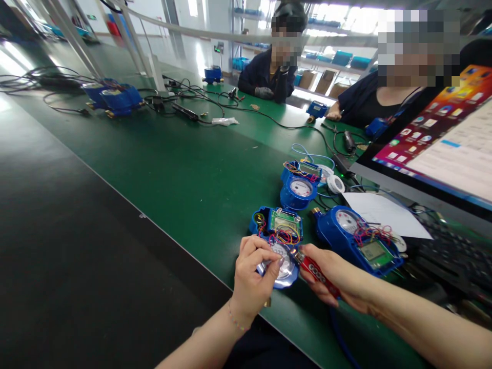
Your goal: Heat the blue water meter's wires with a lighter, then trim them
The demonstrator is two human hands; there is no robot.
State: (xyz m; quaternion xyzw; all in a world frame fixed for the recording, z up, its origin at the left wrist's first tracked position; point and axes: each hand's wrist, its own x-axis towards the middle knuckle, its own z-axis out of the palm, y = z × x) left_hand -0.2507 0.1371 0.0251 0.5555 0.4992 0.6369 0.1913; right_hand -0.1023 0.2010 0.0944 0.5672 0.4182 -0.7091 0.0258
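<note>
A blue water meter (280, 281) with its electronics housing uncovered lies at the table's near edge. Its green circuit board (282, 219) has a small display, and thin coloured wires (286, 234) loop below it. Over the round dial, my left hand (253, 269) has thumb and fingertips pinched together; whatever is between them is too small to make out. My right hand (326, 271) is wrapped round a red lighter (315, 271), its metal end close to my left fingertips. No flame can be made out.
More opened blue meters (298, 192) stand behind and to the right. A monitor (434, 138), paper (384, 212) and keyboard (457, 251) occupy the right side. Cables (215, 105) run across the green table (184, 174). Two people sit opposite.
</note>
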